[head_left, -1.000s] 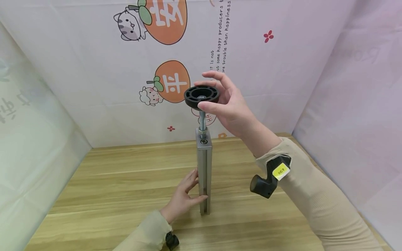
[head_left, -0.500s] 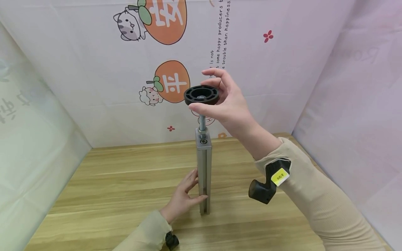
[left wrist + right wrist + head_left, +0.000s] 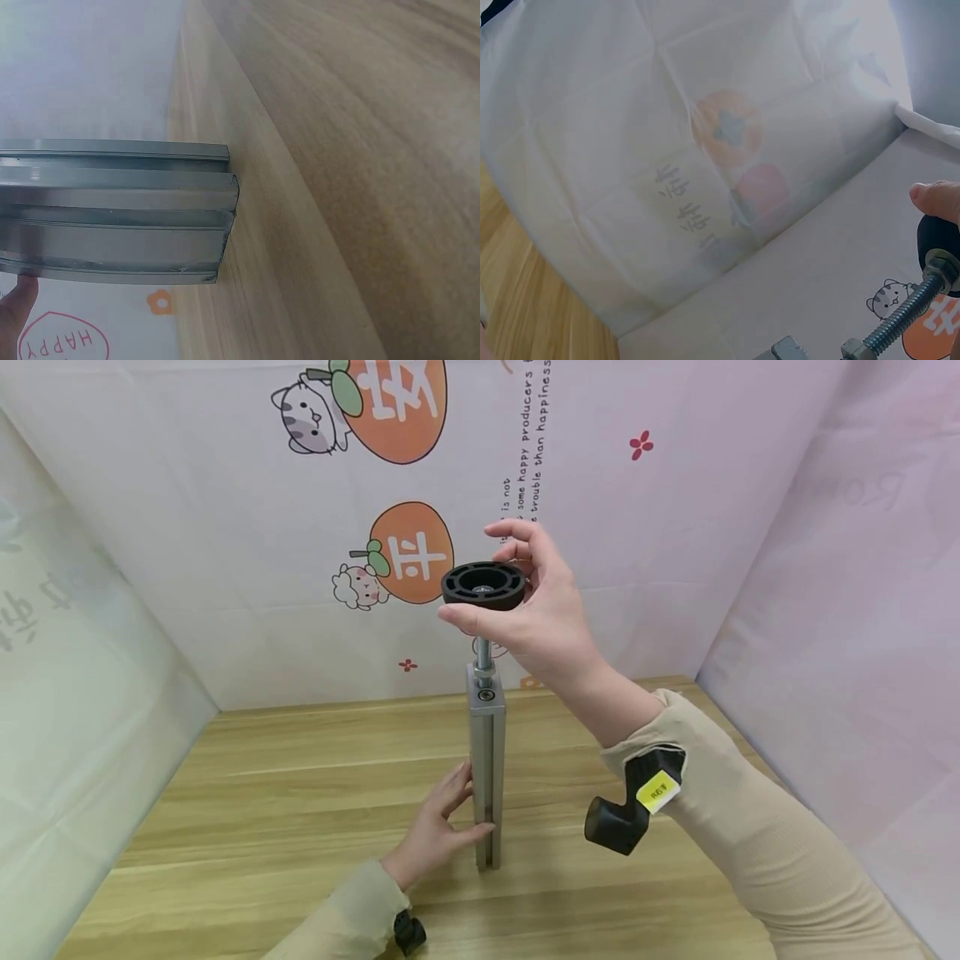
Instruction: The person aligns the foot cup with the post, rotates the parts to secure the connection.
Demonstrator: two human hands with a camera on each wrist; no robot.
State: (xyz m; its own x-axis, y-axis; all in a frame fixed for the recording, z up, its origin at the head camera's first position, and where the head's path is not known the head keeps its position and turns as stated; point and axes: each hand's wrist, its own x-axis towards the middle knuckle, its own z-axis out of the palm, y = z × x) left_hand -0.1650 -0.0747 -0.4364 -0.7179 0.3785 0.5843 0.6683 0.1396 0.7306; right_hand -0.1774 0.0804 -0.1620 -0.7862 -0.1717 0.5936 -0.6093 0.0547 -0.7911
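An aluminium profile [image 3: 487,777] stands upright on the wooden table. From its top end rises a threaded rod [image 3: 483,652] with a nut, carrying a round black levelling foot [image 3: 459,587]. My left hand [image 3: 429,843] grips the profile low down, thumb on the near face and fingers at the left side. Around the foot curls my right hand [image 3: 551,618], thumb along the near rim, other fingers at its right and far side. In the right wrist view, a thumb lies over the black foot [image 3: 934,244]. The left wrist view shows the slotted profile [image 3: 112,199] meeting the tabletop.
White cloth walls enclose the table [image 3: 300,785] at the back and both sides. The back cloth [image 3: 225,568] bears printed oranges and lettering. Black wrist cameras sit on both sleeves, the right camera [image 3: 622,818] with a yellow label.
My right thumb has slid leftward along the foot's near rim while the fingers drew back rightward on the far side. The right wrist dipped slightly. The left hand and profile stay put.
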